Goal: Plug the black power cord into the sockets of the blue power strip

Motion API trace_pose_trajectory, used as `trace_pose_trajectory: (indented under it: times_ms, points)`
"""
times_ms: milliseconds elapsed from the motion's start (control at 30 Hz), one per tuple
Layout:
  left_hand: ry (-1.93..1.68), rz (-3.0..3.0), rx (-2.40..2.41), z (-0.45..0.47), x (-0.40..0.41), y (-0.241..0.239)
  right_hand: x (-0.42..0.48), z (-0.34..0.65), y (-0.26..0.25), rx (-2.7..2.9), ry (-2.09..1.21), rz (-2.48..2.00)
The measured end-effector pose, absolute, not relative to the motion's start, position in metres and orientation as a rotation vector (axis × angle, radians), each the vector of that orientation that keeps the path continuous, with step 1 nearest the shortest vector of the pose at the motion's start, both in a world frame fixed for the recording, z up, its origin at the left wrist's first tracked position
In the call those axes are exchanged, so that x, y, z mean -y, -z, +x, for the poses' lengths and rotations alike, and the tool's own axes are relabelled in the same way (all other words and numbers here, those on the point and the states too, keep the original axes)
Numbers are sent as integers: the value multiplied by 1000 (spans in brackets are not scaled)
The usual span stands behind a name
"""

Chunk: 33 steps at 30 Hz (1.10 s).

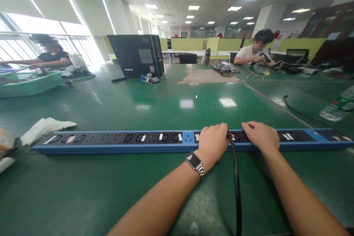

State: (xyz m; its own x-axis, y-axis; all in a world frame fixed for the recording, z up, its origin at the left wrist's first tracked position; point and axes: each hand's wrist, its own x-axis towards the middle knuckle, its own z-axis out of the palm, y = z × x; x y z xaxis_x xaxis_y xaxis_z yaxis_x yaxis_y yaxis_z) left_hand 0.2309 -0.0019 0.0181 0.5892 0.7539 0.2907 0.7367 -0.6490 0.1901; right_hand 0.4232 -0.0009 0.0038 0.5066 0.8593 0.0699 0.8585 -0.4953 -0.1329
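A long blue power strip with black sockets and several white stickers lies crosswise in front of me. My left hand, with a watch at the wrist, is closed over the strip right of its middle blue socket. From beside its fingertips a thick black power cable runs down toward me; the cable's plug end is hidden by the hand. To the right of it, my right hand rests closed on the strip, its thumb and fingers curled over the far side and partly hidden.
Crumpled white paper touches the strip's left end. Farther back on the green table stand a black computer case, a glove and a green basket. A bottle is at right. Two people sit across the table.
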Motion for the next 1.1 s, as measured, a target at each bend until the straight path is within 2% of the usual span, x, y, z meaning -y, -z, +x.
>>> trace_pose_trajectory:
  times_ms: [400, 600, 700, 800, 933, 1100]
  points:
    - [-1019, 2585, -1150, 232, 9, 17, -2, 428, 1, 1468, 0, -2581]
    - [-1367, 2538, -1080, 234, -2, -20, -1, 428, 2, 1465, 31, -2571]
    - [-1513, 2356, -1200, 195, -18, -37, 1, 426, 0, 1460, 23, -2562]
    - [-1446, 2122, -1372, 117, -32, -35, 1, 425, -2, 1461, 5, -2560]
    - [-1202, 2109, -1632, 14, -32, -20, 1, 424, -3, 1464, 22, -2547]
    - [-905, 2288, -1600, -23, -24, -6, 1, 428, 1, 1463, 55, -2544]
